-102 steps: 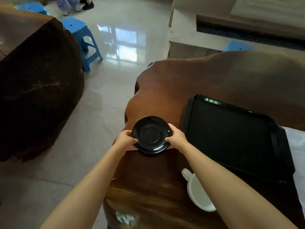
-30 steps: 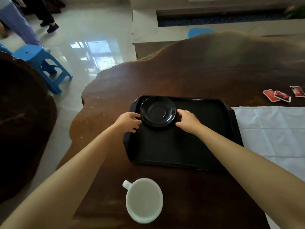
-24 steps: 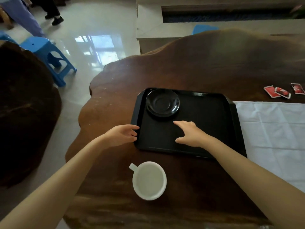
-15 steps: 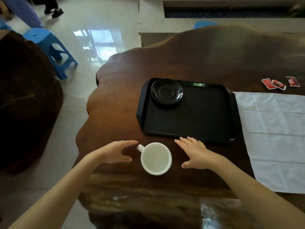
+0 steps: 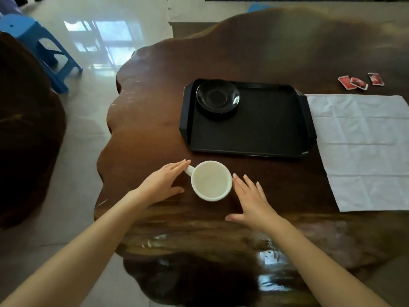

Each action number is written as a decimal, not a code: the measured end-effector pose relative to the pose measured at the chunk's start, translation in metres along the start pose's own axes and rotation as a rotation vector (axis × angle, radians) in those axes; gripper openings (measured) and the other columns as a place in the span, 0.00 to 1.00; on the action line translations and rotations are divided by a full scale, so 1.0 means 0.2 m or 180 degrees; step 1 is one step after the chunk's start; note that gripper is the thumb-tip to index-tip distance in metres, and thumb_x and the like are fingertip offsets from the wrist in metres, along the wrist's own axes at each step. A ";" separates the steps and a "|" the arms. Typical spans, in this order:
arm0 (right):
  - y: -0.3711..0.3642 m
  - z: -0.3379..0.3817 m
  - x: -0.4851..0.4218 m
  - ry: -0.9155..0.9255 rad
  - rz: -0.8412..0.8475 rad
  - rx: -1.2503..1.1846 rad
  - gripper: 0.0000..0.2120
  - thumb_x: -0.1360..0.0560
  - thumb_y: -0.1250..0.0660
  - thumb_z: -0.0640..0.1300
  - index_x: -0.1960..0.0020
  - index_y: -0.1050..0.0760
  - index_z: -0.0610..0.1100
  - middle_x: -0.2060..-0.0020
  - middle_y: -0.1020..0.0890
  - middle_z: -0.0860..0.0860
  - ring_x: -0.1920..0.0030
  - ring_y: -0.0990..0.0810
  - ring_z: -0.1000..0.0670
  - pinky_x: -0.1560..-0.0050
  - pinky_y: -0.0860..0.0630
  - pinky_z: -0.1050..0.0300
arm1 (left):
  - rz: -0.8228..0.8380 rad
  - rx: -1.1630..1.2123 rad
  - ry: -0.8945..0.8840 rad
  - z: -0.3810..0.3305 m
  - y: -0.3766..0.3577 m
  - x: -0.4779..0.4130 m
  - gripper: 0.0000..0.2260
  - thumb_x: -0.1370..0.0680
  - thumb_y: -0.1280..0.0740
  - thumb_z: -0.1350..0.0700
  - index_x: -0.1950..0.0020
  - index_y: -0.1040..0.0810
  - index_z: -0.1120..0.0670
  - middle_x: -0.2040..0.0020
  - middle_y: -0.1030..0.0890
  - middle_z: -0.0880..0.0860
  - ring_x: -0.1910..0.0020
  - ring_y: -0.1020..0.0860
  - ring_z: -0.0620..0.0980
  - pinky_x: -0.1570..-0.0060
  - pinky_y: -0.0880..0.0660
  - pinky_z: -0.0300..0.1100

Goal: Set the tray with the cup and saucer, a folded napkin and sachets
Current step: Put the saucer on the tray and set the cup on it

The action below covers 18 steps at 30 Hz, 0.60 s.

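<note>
A black saucer (image 5: 217, 96) lies in the far left corner of the black tray (image 5: 261, 129). In front of the tray a white cup (image 5: 211, 180) stands on the wooden table, its handle pointing far left. My left hand (image 5: 161, 182) is open just left of the cup, its fingertips at the handle. On the cup's other side my right hand (image 5: 250, 200) is open, fingertips close to the rim. A white napkin (image 5: 363, 149) lies spread flat to the right of the tray. Three red sachets (image 5: 358, 82) lie beyond the napkin.
The dark wooden table (image 5: 155, 111) has a wavy edge on the left and near side. A blue plastic stool (image 5: 42, 47) stands on the tiled floor at the far left. A dark wooden block (image 5: 24, 129) fills the left edge.
The saucer went from the table onto the tray and both hands let go of it. Both hands then drew back toward me and closed in on either side of the cup.
</note>
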State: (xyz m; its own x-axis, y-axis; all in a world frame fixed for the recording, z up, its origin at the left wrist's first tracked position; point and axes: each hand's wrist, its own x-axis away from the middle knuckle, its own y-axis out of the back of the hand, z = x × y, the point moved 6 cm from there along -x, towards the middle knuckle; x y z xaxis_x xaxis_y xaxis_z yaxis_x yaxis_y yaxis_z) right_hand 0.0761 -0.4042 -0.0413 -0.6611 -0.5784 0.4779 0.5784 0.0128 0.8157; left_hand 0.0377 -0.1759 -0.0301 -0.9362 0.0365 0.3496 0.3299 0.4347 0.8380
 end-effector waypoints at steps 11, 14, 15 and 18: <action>-0.03 0.06 -0.11 -0.0036 -0.0983 -0.1780 0.49 0.35 0.24 0.51 0.25 0.51 0.48 0.25 0.44 0.50 0.25 0.49 0.51 0.26 0.48 0.49 | -0.1203 0.1408 0.0169 -0.03 0.02 -0.06 0.11 0.25 0.33 0.62 0.44 0.21 0.54 0.49 0.17 0.52 0.51 0.21 0.48 0.53 0.27 0.37; 0.02 0.05 -0.11 0.0037 -0.1022 -0.2171 0.45 0.36 0.22 0.48 0.27 0.45 0.52 0.28 0.37 0.54 0.31 0.38 0.56 0.32 0.38 0.56 | -0.1301 0.1557 0.0156 -0.04 0.06 -0.05 0.11 0.26 0.32 0.62 0.46 0.20 0.53 0.51 0.18 0.50 0.54 0.21 0.46 0.56 0.27 0.32; 0.04 0.05 -0.11 0.0061 -0.0996 -0.2284 0.44 0.36 0.22 0.47 0.28 0.44 0.54 0.30 0.36 0.56 0.34 0.37 0.59 0.35 0.37 0.60 | -0.1327 0.1575 0.0151 -0.04 0.09 -0.05 0.11 0.26 0.32 0.62 0.46 0.19 0.53 0.52 0.18 0.49 0.54 0.21 0.45 0.57 0.28 0.30; 0.11 0.04 -0.15 0.0103 -0.0888 -0.2568 0.43 0.36 0.22 0.46 0.30 0.43 0.56 0.36 0.37 0.60 0.37 0.36 0.61 0.39 0.36 0.63 | -0.1391 0.1614 0.0178 -0.07 0.17 -0.09 0.11 0.27 0.31 0.62 0.46 0.19 0.53 0.52 0.17 0.49 0.55 0.22 0.46 0.57 0.29 0.30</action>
State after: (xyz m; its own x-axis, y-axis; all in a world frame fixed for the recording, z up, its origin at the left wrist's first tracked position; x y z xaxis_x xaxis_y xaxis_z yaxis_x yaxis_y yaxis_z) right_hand 0.1051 -0.3800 -0.0348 -0.8231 -0.4972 0.2745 0.5678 -0.7112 0.4144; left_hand 0.0677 -0.1744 -0.0027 -0.9585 -0.2795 0.0555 -0.1886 0.7683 0.6117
